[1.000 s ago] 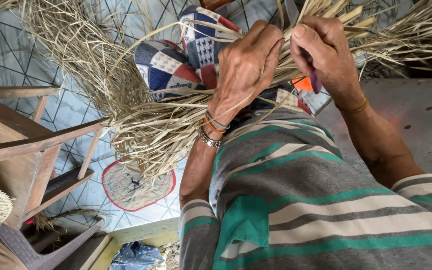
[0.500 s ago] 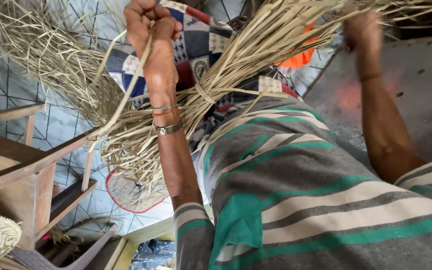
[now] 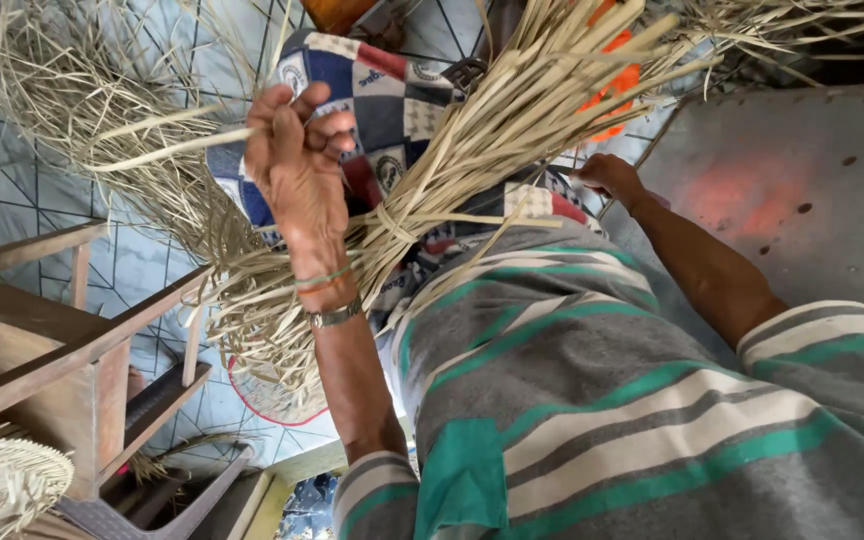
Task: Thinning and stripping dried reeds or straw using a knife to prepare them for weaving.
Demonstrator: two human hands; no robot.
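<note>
A big bundle of dry, pale straw strips (image 3: 497,150) lies across my lap, tied near its middle by a strip wrapped around it. My left hand (image 3: 297,165) is raised above the bundle and pinches one long straw strip (image 3: 167,148) that sticks out to the left. My right hand (image 3: 610,178) is lower, at the right side of the bundle, closed on a few strip ends. Under the bundle lies a patchwork cloth (image 3: 377,100) in blue, white and red. I wear a grey and green striped shirt (image 3: 602,400).
A wooden frame (image 3: 62,340) stands at the left, with a woven straw piece (image 3: 2,475) below it. More loose straw (image 3: 72,90) spreads over the tiled floor (image 3: 12,190). A grey concrete slab (image 3: 802,190) lies at the right. An orange object (image 3: 617,90) shows behind the bundle.
My left hand has come down and left with a single strip pulled out. My right hand has dropped from high at the right to the bundle's side.
</note>
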